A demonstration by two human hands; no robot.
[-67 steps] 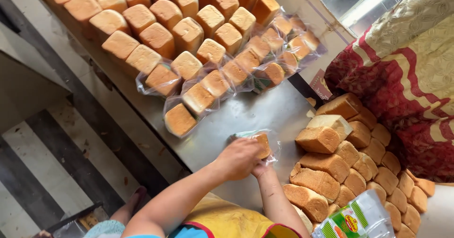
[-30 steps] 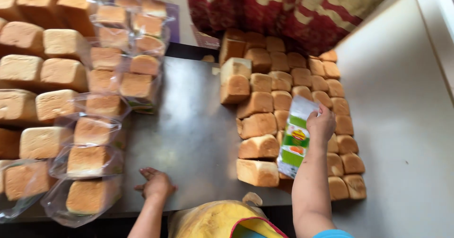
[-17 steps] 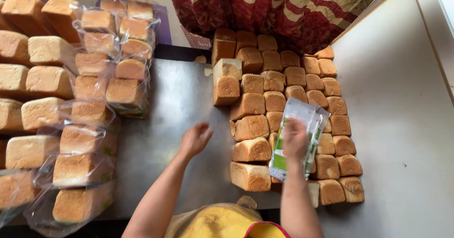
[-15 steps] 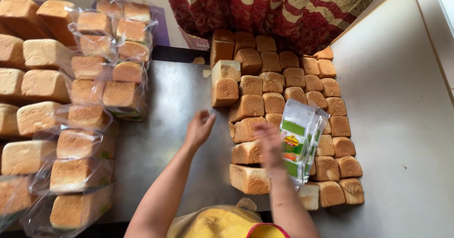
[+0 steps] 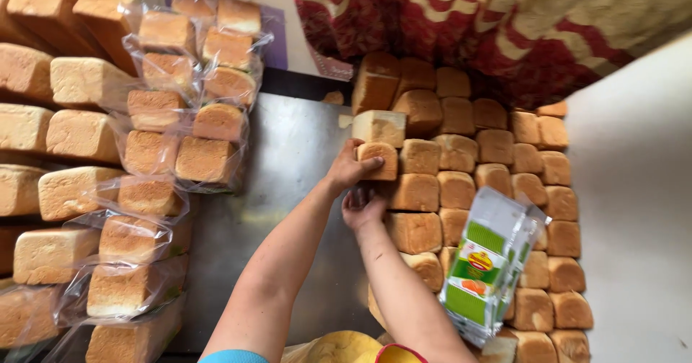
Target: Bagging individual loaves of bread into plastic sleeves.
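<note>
Bread loaf (image 5: pixel 378 160) sits clamped under my left hand (image 5: pixel 351 168); my right hand (image 5: pixel 364 206) cups just below it, touching the neighbouring loaf (image 5: pixel 414 192). Printed bags (image 5: pixel 490 266) lie over the stack.

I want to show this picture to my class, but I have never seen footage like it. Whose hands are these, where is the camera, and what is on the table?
There is no machine here. A person wears a camera on the head, so the one view looks down at that person's own two bare hands. The left hand grips a small loaf of bread at the edge of a block of bare loaves. The right hand reaches in just below it and touches the neighbouring loaves. A pack of empty clear bags with green print lies on the block near the right forearm. Across a metal table, at the left, stand loaves already wrapped in clear bags.
</note>
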